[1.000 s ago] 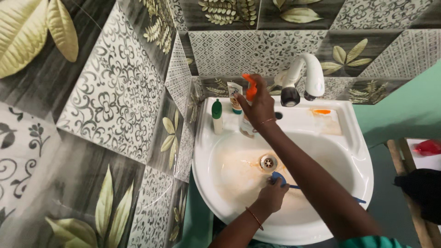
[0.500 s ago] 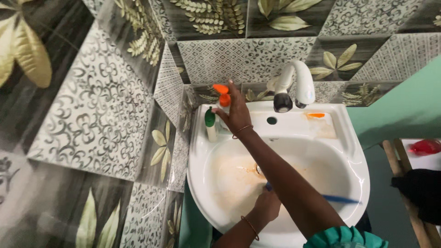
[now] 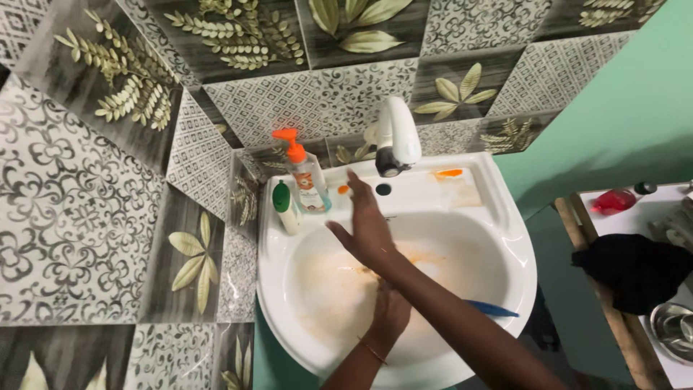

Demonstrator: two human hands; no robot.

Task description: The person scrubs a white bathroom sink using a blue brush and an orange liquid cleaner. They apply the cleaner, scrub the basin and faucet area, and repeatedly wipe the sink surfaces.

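My right hand (image 3: 368, 231) hovers over the white sink (image 3: 521, 249) with fingers spread and nothing in it. A clear pump bottle with an orange top (image 3: 307, 180) stands just left of it on the sink's back ledge. Lower in the stained basin, my left hand (image 3: 390, 318) grips a blue brush. Only the brush's handle (image 3: 494, 309) shows, sticking out to the right from under my right forearm. The brush head is hidden.
A small white bottle with a green cap (image 3: 284, 206) stands left of the pump bottle. A white tap (image 3: 401, 137) rises at the back, with an orange soap smear (image 3: 449, 173) beside it. A wooden table on the right holds a red object (image 3: 613, 201), black cloth (image 3: 635, 267) and a steel bowl (image 3: 675, 328).
My right hand set the pump bottle on the back ledge, let go and drew back over the basin. The view shifted right. My left hand stays in the basin with the brush.
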